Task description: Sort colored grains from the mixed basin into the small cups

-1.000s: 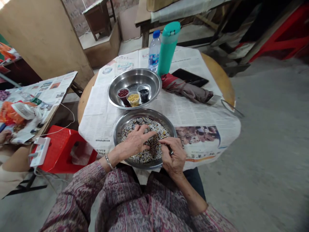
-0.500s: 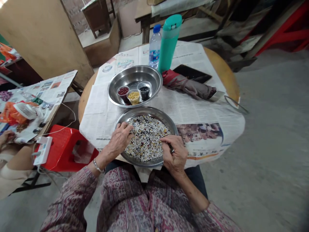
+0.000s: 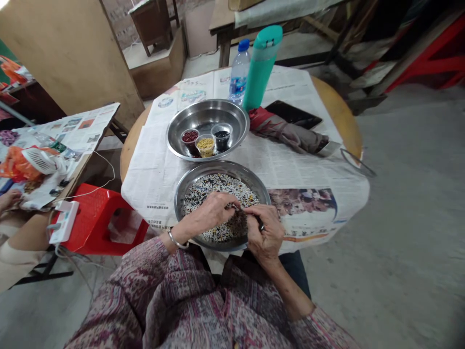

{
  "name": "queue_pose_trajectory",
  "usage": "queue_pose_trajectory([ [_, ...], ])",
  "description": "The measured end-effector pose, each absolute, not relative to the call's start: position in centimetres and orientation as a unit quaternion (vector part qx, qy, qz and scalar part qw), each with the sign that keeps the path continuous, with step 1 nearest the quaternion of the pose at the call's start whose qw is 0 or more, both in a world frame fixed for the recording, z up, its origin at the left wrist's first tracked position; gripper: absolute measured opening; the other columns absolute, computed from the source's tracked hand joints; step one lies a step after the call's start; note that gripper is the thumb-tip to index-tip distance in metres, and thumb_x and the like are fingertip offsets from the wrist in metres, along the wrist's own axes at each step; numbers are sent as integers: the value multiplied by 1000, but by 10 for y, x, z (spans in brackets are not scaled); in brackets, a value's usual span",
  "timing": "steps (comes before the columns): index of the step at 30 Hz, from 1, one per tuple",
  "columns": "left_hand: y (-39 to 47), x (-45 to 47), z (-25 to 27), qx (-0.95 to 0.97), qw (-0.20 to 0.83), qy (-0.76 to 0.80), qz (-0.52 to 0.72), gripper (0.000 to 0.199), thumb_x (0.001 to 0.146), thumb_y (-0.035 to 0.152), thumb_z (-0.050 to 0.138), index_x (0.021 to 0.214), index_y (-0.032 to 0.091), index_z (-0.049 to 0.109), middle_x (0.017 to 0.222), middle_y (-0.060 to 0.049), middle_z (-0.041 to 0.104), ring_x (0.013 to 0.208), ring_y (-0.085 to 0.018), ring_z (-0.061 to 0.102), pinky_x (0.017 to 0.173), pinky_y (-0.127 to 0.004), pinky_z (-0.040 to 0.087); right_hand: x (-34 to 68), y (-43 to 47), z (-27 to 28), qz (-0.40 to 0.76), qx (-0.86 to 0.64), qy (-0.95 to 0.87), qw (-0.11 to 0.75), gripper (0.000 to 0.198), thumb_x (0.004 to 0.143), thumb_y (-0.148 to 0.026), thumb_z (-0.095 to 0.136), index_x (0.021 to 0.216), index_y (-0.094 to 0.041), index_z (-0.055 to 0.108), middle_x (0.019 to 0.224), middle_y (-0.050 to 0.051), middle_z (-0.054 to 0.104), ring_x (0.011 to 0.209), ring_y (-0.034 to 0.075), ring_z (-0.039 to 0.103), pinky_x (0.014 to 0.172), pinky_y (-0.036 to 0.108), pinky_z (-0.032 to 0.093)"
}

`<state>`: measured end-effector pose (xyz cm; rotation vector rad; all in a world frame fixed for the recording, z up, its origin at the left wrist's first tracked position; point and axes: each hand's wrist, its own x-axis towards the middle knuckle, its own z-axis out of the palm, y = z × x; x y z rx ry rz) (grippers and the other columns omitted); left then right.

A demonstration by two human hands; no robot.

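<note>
A metal bowl (image 3: 180, 179) close to me holds mixed grains and beans (image 3: 225, 186), white, black, yellow and a few dark red. Above its middle, my left hand (image 3: 216, 209) has its thumb and fingers pinched together, their tips meeting those of my right hand. My right hand (image 3: 266, 230) is curled over the bowl's right rim, also pinching. Whatever lies between the fingertips is too small to make out. Just beyond stands a second metal bowl (image 3: 203, 111) with three clear cups: red beans (image 3: 190, 136), yellow beans (image 3: 205, 144) and black beans (image 3: 221, 135).
Newspaper (image 3: 145, 165) covers the round table. At the back are a water bottle (image 3: 240, 72), a green bottle (image 3: 262, 68), a folded umbrella (image 3: 290, 133) and a dark tablet-like object (image 3: 294, 114). A red stool (image 3: 98, 228) with a power strip stands left, near another person's arm (image 3: 9, 198).
My left hand has moved right from the bowl's left side to meet my right hand, its fingers now pinched. My right hand has barely moved. The view has shifted slightly.
</note>
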<state>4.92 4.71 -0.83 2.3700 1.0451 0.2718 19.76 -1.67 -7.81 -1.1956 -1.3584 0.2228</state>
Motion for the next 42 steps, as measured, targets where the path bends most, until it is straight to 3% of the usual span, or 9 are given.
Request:
queue_pose_trajectory([
  [4, 23, 39, 7, 894, 286, 339, 68, 21, 98, 13, 50, 108, 15, 68, 102, -6, 70, 93, -17, 66, 90, -30, 52, 198, -17, -78, 92, -516, -589, 615, 17, 87, -12, 55, 89, -24, 67, 82, 1, 70, 82, 20, 63, 78, 38, 52],
  [8, 9, 27, 12, 914, 311, 261, 3, 31, 95, 2, 44, 113, 17, 65, 112, -5, 70, 103, -15, 63, 94, -27, 51, 198, -17, -78, 96, -521, -586, 613, 18, 89, -12, 53, 91, -24, 67, 84, 2, 70, 84, 20, 64, 80, 38, 51],
  [16, 36, 47, -12, 967, 98, 235, 14, 34, 96, 11, 50, 126, 22, 61, 143, -8, 53, 134, -29, 41, 107, -48, 43, 197, -20, -80, 87, -544, -559, 620, 21, 95, -20, 48, 100, -23, 68, 97, 5, 69, 97, 23, 63, 91, 43, 47],
  [23, 65, 30, -3, 908, 48, 415, -22, 33, 97, 2, 37, 115, 14, 61, 117, -10, 60, 108, -22, 56, 93, -37, 52, 197, -19, -81, 82, -540, -562, 621, 20, 94, -19, 49, 100, -22, 69, 97, 5, 69, 96, 21, 62, 92, 42, 44],
  [26, 57, 9, 4, 879, 59, 472, -34, 33, 95, 1, 39, 115, 17, 61, 118, -9, 60, 108, -23, 55, 94, -38, 52, 197, -19, -80, 80, -537, -565, 622, 20, 94, -18, 49, 100, -22, 68, 97, 4, 69, 95, 21, 62, 90, 41, 44],
  [28, 43, -3, 9, 865, 64, 497, -35, 26, 98, 13, 49, 121, 20, 58, 130, -10, 56, 114, -26, 52, 93, -41, 53, 197, -19, -80, 79, -539, -565, 620, 20, 94, -19, 49, 100, -22, 69, 97, 5, 69, 94, 21, 63, 90, 41, 44],
  [32, 15, -12, 14, 863, 100, 494, -41, 56, 87, 40, 73, 133, 21, 48, 138, -14, 47, 119, -33, 49, 89, -46, 55, 198, -19, -80, 79, -542, -565, 617, 20, 94, -20, 49, 98, -22, 69, 95, 4, 69, 93, 21, 63, 89, 41, 45],
  [36, 8, 4, -1, 865, 204, 458, 22, 26, 94, 15, 56, 121, 17, 55, 115, -9, 57, 101, -22, 59, 90, -40, 55, 198, -19, -82, 80, -550, -565, 610, 20, 94, -21, 49, 97, -22, 69, 95, 4, 70, 94, 21, 63, 90, 42, 45],
  [42, 44, 54, -31, 860, 277, 383, 193, 20, 93, 6, 51, 106, 17, 62, 103, -4, 67, 100, -18, 64, 97, -38, 54, 197, -19, -80, 75, -546, -569, 610, 20, 94, -21, 48, 96, -23, 68, 94, 4, 69, 93, 21, 63, 89, 40, 45],
])
